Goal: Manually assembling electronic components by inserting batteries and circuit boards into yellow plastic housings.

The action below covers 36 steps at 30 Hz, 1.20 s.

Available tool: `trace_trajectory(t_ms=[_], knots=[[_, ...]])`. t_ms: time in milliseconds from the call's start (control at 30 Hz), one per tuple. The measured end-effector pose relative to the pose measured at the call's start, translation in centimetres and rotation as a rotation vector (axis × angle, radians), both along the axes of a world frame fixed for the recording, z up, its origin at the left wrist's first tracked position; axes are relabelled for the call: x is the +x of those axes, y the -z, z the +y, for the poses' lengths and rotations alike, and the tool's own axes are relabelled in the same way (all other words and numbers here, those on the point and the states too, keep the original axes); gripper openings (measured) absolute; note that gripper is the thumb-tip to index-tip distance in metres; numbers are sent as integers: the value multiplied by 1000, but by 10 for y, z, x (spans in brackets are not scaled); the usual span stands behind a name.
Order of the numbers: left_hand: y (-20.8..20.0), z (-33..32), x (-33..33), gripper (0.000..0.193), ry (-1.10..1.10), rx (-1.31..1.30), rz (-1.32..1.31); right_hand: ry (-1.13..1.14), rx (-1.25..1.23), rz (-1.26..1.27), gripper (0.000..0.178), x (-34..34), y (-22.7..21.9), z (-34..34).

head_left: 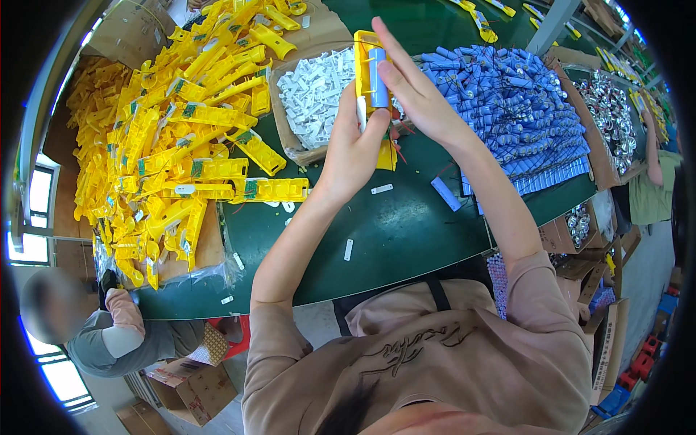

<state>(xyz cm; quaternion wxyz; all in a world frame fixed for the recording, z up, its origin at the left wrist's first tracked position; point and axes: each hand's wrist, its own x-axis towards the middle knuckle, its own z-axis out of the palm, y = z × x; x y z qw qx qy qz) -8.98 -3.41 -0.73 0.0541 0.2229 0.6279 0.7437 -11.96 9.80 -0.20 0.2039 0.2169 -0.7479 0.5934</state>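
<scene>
In front of me, above the table, is a yellow plastic housing [362, 56] with a blue cylindrical battery [378, 83] lying along its inside. My left hand [346, 156] is closed round its lower end, thumb at the battery's bottom. From the right side my right hand [428, 105] bears on it, fingers straight along the edge and thumb against the battery. A white piece shows by the left fingers. Below both hands, part of another yellow piece [386, 156] and a thin red wire are visible. One loose blue battery [445, 194] lies on the green table to the right.
A big heap of yellow housings [181, 145] fills the left. Behind my hands stands a box of white pieces [315, 90]. Wired blue batteries [507, 109] are piled at right, beside a carton of shiny metal parts [612, 116]. Co-workers sit left and right.
</scene>
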Motion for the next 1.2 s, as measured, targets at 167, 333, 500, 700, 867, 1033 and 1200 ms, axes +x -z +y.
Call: trace_trajectory(t_ms=[167,333,500,700,867,1033,1200], knots=[[2,-8,-2,36,-36,-16,-101,-35,7,-177,61,-6,11,-8],[6,-47,7,31,-57,100,-282,-9,30,-112,55,-18,8,0],[9,-116,17,26,-372,168,-248,-69,571,-218,31,-53,7,12],[40,-137,23,31,-545,283,-127,-64,760,287,26,-105,45,-27],[51,-134,24,31,-522,188,-146,-20,859,98,14,-113,43,-43],[52,-129,26,30,-476,139,-230,-106,903,-153,12,-124,34,-47],[51,-126,31,30,-450,117,-161,-44,736,384,6,-109,29,-39]])
